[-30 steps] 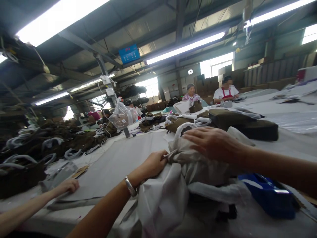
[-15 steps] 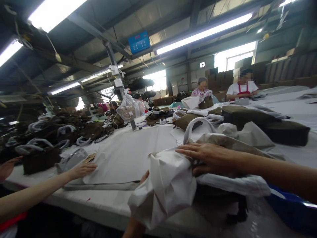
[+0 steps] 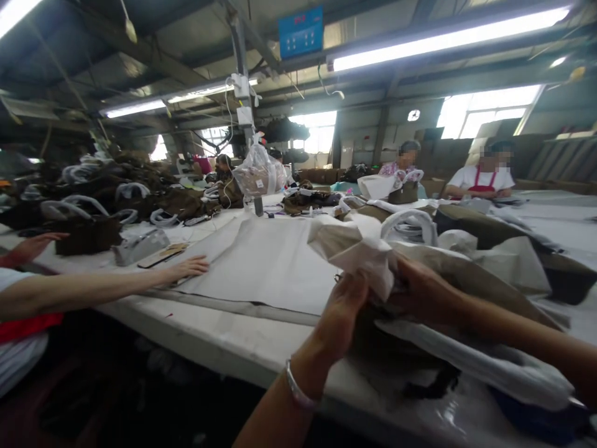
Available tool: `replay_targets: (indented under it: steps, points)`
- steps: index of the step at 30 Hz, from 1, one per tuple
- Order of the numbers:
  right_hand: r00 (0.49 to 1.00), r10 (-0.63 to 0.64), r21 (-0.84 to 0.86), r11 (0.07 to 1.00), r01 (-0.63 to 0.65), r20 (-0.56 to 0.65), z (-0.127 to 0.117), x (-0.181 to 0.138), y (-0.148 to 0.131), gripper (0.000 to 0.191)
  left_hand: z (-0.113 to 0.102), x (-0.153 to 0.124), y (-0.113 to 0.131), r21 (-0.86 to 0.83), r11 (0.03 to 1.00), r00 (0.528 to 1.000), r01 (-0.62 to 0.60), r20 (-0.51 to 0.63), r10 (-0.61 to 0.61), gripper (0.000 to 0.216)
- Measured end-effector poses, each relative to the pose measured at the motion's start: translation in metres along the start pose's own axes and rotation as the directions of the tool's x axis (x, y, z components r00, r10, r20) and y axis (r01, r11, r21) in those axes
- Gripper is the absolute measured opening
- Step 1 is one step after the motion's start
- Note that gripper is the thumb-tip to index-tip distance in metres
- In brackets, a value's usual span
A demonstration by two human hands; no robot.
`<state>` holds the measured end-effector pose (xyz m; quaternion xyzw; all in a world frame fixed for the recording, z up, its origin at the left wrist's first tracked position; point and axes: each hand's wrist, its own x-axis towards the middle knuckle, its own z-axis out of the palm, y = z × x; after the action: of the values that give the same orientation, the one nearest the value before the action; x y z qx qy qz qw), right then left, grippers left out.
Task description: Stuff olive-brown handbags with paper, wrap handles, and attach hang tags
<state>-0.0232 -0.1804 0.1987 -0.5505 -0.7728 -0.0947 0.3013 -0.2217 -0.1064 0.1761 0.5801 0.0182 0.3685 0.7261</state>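
Loosely crumpled | white sheet (image 3: 347, 246) | sharply creased, beige in shadow

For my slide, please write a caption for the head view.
Left hand and right hand at a crumpled pale sheet, beside a dark bag.

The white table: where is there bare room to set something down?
Two free patches: the flat white sheet, between a co-worker's hand and the wearer's left hand, and the narrow table strip between that sheet and the table's near edge. Crowded: the right, with white wrapping, a brown bag and the right hand; and far left, heaped with brown bags.
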Motion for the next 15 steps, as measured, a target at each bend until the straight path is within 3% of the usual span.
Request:
replay_targets:
  steps: [2, 4, 5, 7, 9, 10, 12, 13, 15]
  points:
    - [0.990, 0.099, -0.028, 0.994, -0.102, -0.097, -0.008, -0.007, 0.005, 0.074, -0.007, 0.004, 0.005, -0.012, 0.998, 0.994, -0.060, -0.095, 0.058, 0.059]
    - [0.979, 0.159, -0.058, 0.984, -0.167, -0.126, -0.016, -0.012, 0.009, 0.071, -0.016, 0.000, 0.005, 0.223, 0.969, 0.974, -0.107, -0.174, 0.148, 0.048]
    - [0.979, 0.159, -0.075, 0.983, -0.170, -0.131, -0.019, -0.014, 0.010, 0.072, -0.019, -0.003, 0.002, 0.399, 0.908, 0.970, -0.130, -0.137, 0.199, 0.040]
    - [0.982, 0.123, -0.105, 0.985, -0.139, -0.145, -0.022, -0.016, 0.011, 0.077, -0.021, -0.008, -0.005, 0.686, 0.687, 0.965, -0.241, 0.096, 0.244, 0.025]
    - [0.985, 0.068, -0.132, 0.987, -0.090, -0.160, -0.021, -0.017, 0.011, 0.082, -0.018, -0.008, -0.012, 0.803, 0.438, 0.915, -0.403, 0.356, 0.189, 0.028]
    - [0.988, 0.040, -0.138, 0.989, -0.061, -0.151, -0.019, -0.017, 0.010, 0.083, -0.016, -0.005, -0.015, 0.829, 0.328, 0.891, -0.453, 0.431, 0.142, 0.034]
    - [0.995, -0.005, -0.127, 0.992, -0.007, -0.098, -0.016, -0.017, 0.009, 0.082, -0.011, 0.004, -0.017, 0.877, 0.157, 0.888, -0.453, 0.459, -0.004, 0.040]
    - [0.998, -0.020, -0.114, 0.993, 0.013, -0.066, -0.014, -0.017, 0.008, 0.080, -0.010, 0.010, -0.016, 0.900, 0.119, 0.900, -0.420, 0.430, -0.069, 0.041]
    - [0.999, -0.037, -0.088, 0.995, 0.037, -0.001, -0.012, -0.017, 0.007, 0.077, -0.012, 0.020, -0.014, 0.923, 0.211, 0.932, -0.321, 0.348, -0.104, 0.039]
